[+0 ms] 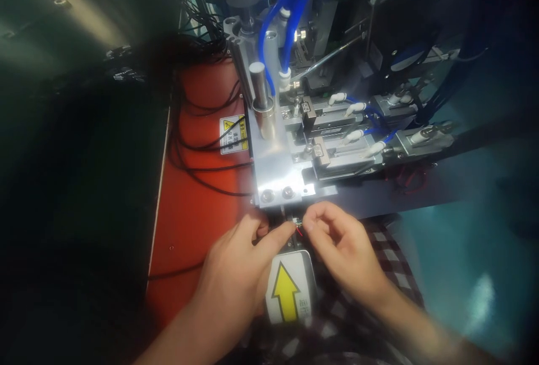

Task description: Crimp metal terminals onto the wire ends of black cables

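Observation:
Thin coloured wires, one of them red, show in the small gap between my two hands, with a tiny pale piece at their end. My left hand reaches in from the left, its fingers curled and its thumb tip pressed at the wires. What lies under that thumb is hidden. On the other side, my right hand pinches thumb and forefinger together at the wires' right end. Both hands work just in front of a metal press block. Below them is a white plate with a yellow arrow.
Behind the block stand a steel pin, blue air hoses and small slide cylinders. Black cables cross the red machine top at left, beside a warning label. Checked cloth lies below my right hand.

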`<action>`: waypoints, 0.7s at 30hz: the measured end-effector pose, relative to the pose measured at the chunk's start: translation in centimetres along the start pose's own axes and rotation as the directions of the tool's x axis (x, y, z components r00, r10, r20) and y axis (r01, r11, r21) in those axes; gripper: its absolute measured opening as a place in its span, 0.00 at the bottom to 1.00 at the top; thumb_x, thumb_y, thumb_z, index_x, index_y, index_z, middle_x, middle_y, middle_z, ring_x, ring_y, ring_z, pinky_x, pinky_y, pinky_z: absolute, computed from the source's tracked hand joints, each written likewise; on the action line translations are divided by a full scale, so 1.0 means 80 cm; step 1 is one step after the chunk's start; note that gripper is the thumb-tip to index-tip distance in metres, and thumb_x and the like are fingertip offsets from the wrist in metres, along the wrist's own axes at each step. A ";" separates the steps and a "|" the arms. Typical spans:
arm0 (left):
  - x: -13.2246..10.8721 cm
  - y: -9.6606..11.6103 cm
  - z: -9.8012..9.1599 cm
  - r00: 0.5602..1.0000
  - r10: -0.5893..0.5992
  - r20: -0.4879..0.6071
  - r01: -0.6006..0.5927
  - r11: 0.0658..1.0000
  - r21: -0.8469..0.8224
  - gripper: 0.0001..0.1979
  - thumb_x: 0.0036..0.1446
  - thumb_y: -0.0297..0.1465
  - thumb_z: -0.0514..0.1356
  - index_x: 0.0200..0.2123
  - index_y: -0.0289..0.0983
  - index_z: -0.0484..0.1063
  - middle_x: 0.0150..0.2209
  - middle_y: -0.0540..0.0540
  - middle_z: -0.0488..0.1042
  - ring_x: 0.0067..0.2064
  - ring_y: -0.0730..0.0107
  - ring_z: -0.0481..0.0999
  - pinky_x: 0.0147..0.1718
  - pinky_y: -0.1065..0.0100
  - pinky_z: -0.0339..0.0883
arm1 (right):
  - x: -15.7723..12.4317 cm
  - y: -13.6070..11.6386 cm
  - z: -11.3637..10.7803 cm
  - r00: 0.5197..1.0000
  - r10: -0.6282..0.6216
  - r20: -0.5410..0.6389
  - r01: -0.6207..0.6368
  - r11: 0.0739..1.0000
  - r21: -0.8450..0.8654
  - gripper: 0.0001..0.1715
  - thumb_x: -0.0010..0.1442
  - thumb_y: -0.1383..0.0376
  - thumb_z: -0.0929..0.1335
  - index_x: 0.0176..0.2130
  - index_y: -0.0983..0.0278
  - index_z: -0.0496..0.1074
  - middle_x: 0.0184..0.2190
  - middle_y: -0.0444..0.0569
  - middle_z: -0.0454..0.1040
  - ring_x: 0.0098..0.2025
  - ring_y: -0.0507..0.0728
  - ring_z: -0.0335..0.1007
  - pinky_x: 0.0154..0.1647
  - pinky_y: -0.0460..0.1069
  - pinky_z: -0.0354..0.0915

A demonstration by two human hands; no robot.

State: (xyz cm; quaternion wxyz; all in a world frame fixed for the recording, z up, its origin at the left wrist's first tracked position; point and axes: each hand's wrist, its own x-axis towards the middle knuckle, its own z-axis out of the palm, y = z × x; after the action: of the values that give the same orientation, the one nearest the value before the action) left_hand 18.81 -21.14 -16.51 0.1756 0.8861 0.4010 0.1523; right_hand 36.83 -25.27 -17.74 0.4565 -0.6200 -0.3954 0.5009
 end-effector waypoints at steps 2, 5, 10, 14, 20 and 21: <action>0.000 0.000 0.000 1.000 0.003 -0.001 -0.003 1.000 0.004 0.19 0.62 0.28 0.49 0.53 0.48 0.70 0.35 0.47 0.65 0.31 0.70 0.67 0.26 0.72 0.61 | 0.000 0.000 0.001 1.000 0.004 0.009 -0.004 1.000 0.014 0.07 0.64 0.63 0.65 0.32 0.62 0.66 0.23 0.40 0.61 0.23 0.50 0.55 0.22 0.45 0.55; 0.000 0.000 0.000 1.000 0.014 -0.018 -0.014 1.000 0.007 0.19 0.63 0.28 0.49 0.53 0.48 0.70 0.35 0.47 0.65 0.31 0.70 0.67 0.26 0.72 0.61 | 0.000 -0.001 0.002 1.000 -0.002 0.012 0.001 1.000 0.013 0.07 0.64 0.64 0.65 0.33 0.62 0.66 0.25 0.40 0.62 0.24 0.50 0.56 0.23 0.45 0.55; 0.000 -0.001 0.001 0.999 0.024 -0.036 -0.024 1.000 0.000 0.19 0.63 0.27 0.49 0.53 0.47 0.70 0.35 0.47 0.64 0.31 0.70 0.67 0.25 0.73 0.59 | 0.000 -0.004 0.004 0.999 -0.036 0.020 0.036 0.999 0.004 0.07 0.64 0.65 0.64 0.33 0.62 0.66 0.25 0.40 0.62 0.25 0.50 0.57 0.23 0.45 0.56; -0.002 -0.001 0.001 0.999 0.024 -0.036 -0.024 1.000 -0.004 0.19 0.63 0.27 0.49 0.53 0.47 0.70 0.35 0.47 0.64 0.31 0.70 0.67 0.26 0.73 0.60 | 0.000 -0.002 0.002 1.000 -0.022 0.008 0.022 1.000 -0.017 0.07 0.64 0.65 0.64 0.33 0.62 0.66 0.25 0.41 0.61 0.25 0.50 0.57 0.22 0.45 0.55; -0.002 0.000 0.001 1.000 0.016 -0.019 -0.016 1.000 -0.003 0.19 0.63 0.28 0.49 0.53 0.48 0.69 0.35 0.48 0.64 0.31 0.70 0.67 0.26 0.72 0.61 | 0.000 0.004 0.001 1.000 -0.017 -0.017 0.016 0.999 -0.044 0.07 0.64 0.63 0.64 0.33 0.62 0.66 0.26 0.42 0.62 0.26 0.51 0.58 0.22 0.45 0.55; -0.002 0.000 0.001 1.000 0.016 -0.014 -0.016 1.000 -0.007 0.19 0.63 0.28 0.49 0.53 0.48 0.69 0.36 0.48 0.64 0.31 0.70 0.67 0.26 0.72 0.61 | 0.000 0.005 0.001 1.000 -0.023 -0.016 0.022 0.998 -0.053 0.08 0.65 0.63 0.64 0.33 0.62 0.66 0.26 0.42 0.62 0.26 0.51 0.58 0.22 0.46 0.55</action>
State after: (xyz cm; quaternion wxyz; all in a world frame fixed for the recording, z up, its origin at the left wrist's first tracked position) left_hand 18.76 -21.26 -16.62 0.1747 0.8876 0.3945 0.1611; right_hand 36.78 -25.36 -18.12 0.4488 -0.6314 -0.4118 0.4799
